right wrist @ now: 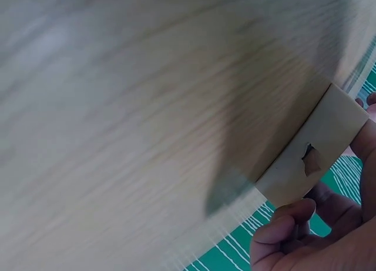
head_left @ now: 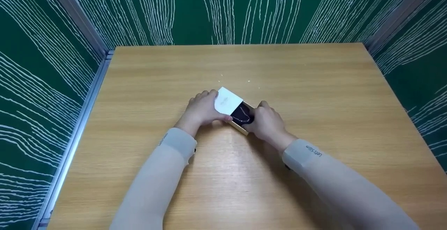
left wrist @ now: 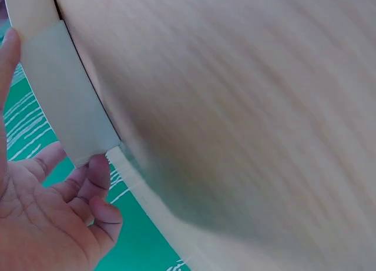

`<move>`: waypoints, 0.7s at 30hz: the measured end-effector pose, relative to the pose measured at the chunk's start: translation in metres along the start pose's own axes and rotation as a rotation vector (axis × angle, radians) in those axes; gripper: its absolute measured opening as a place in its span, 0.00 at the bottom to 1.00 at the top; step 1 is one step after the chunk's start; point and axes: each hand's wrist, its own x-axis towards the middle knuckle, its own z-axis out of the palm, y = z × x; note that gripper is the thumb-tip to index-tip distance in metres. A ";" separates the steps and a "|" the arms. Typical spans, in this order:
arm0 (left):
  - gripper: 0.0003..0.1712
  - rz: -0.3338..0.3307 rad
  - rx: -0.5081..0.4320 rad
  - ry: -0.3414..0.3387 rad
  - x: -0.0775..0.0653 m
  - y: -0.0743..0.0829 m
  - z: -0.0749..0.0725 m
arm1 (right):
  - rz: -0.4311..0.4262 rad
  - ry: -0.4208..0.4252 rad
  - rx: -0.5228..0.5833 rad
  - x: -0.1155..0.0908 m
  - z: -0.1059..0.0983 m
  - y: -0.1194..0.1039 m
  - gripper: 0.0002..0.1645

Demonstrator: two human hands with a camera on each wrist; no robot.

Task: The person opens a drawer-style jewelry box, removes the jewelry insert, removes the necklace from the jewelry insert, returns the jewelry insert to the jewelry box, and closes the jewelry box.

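A small slide-out box lies at a slant on the table, its white sleeve (head_left: 228,101) over the upper left part. From the sleeve juts a tan inner tray (head_left: 239,128) with a dark item (head_left: 242,114) in it, whose kind I cannot tell; a thin light line curves over it. My left hand (head_left: 203,109) grips the sleeve, thumb along the near side and fingers at the far end. With my right hand (head_left: 267,122) I hold the tray near its outer end, covering part of the dark item. A ragged hole (right wrist: 311,159) shows in the tray's end wall.
The wooden table (head_left: 146,160) spreads around the box. A few tiny white specks (head_left: 249,81) lie just beyond it. Green panels with white streaks (head_left: 223,13) stand behind and on both sides, with a metal rail (head_left: 75,134) along the left edge.
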 end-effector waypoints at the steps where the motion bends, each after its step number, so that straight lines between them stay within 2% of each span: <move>1: 0.72 -0.005 0.006 -0.002 0.000 0.001 -0.001 | 0.000 0.000 0.006 0.000 0.000 0.000 0.27; 12: 0.69 -0.010 0.046 -0.007 -0.002 0.005 -0.002 | -0.015 0.000 0.058 0.004 0.000 0.006 0.23; 21: 0.70 -0.013 0.051 -0.011 -0.003 0.007 -0.004 | 0.011 -0.021 0.167 0.007 0.000 0.009 0.28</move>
